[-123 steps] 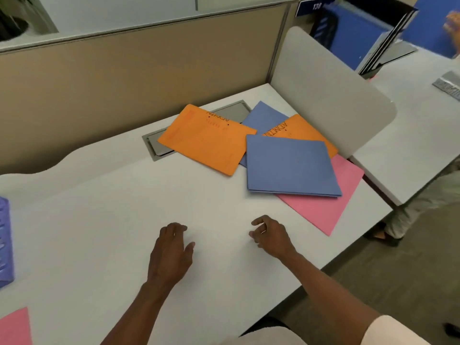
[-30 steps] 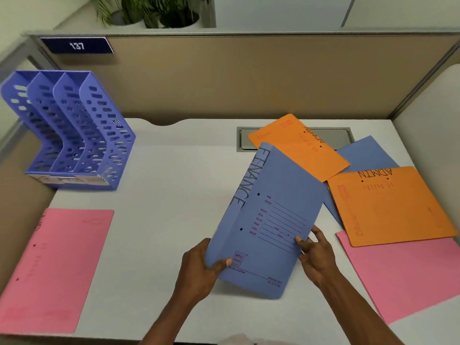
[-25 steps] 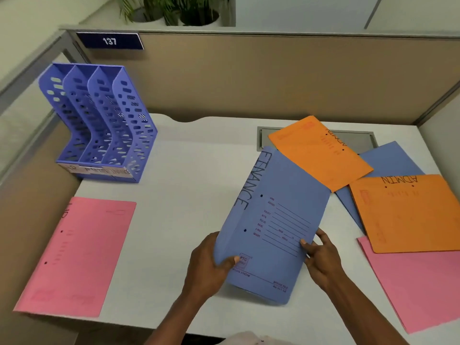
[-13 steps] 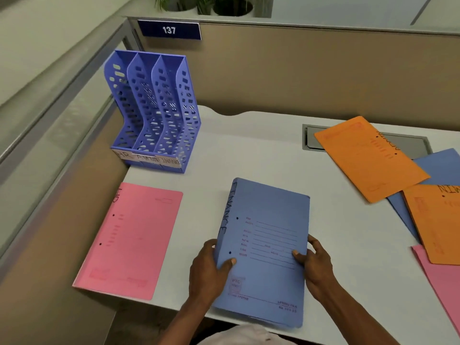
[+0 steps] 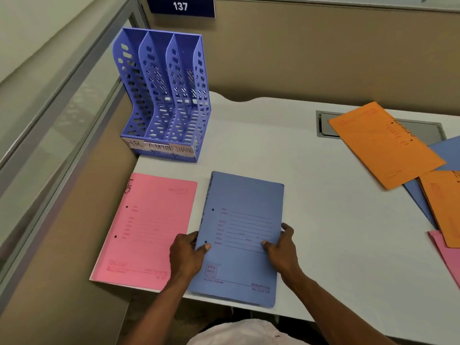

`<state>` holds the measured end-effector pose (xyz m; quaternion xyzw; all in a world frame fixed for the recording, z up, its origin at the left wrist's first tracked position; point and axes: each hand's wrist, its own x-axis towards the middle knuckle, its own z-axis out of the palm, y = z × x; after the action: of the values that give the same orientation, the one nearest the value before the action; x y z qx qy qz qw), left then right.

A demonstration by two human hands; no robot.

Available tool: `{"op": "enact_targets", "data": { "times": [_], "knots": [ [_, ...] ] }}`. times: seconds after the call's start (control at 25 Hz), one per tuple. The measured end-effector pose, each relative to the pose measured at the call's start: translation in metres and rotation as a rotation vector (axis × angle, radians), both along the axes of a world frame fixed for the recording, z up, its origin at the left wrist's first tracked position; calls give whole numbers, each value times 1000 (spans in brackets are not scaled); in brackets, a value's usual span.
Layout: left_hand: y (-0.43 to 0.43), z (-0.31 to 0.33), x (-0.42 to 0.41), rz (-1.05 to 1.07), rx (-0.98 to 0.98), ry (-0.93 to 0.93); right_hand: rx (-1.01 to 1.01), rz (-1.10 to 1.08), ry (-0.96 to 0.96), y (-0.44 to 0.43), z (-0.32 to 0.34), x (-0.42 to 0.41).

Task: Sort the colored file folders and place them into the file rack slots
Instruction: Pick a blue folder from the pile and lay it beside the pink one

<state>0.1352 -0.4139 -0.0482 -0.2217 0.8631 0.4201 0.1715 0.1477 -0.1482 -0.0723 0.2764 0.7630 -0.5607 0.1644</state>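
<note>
A blue folder (image 5: 245, 220) lies nearly flat at the desk's near edge. My left hand (image 5: 188, 255) grips its left edge and my right hand (image 5: 282, 250) grips its right edge. Beside it on the left lies a pink folder (image 5: 146, 227). A blue file rack (image 5: 165, 95) with three slots, labelled HR, ADMIN and FINANCE, stands upright at the far left corner; its slots look empty. On the right are two orange folders (image 5: 380, 143) (image 5: 443, 207), another blue folder (image 5: 445, 150) under them and a second pink folder (image 5: 448, 255).
The white desk (image 5: 323, 220) is bounded by tan partition walls behind and on the left. A grey cable hatch (image 5: 323, 125) sits in the desk at the back, partly covered by an orange folder. A sign reading 137 (image 5: 180, 6) hangs above the rack.
Both hands took the blue folder from the pile on the right, carried it leftward and lowered it from tilted to nearly flat beside the pink folder. The view has swung left toward the rack.
</note>
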Motion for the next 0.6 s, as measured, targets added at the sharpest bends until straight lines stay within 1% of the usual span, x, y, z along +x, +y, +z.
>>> {"op": "enact_targets", "data": {
  "times": [0.08,0.28,0.4,0.6],
  "knots": [
    [-5,-4,-2,11,-12,-8,85,55,-22,-7,1,-8],
    [-11,-13,-4,-25,-82,-38,256,105,-74,-15,-1,-16],
    [-10,-15,-2,-47,-160,-56,289,120,-104,-19,-3,-12],
    [-11,-15,-5,-76,-222,-67,369,185,-140,-23,-7,-6]
  ]
}}
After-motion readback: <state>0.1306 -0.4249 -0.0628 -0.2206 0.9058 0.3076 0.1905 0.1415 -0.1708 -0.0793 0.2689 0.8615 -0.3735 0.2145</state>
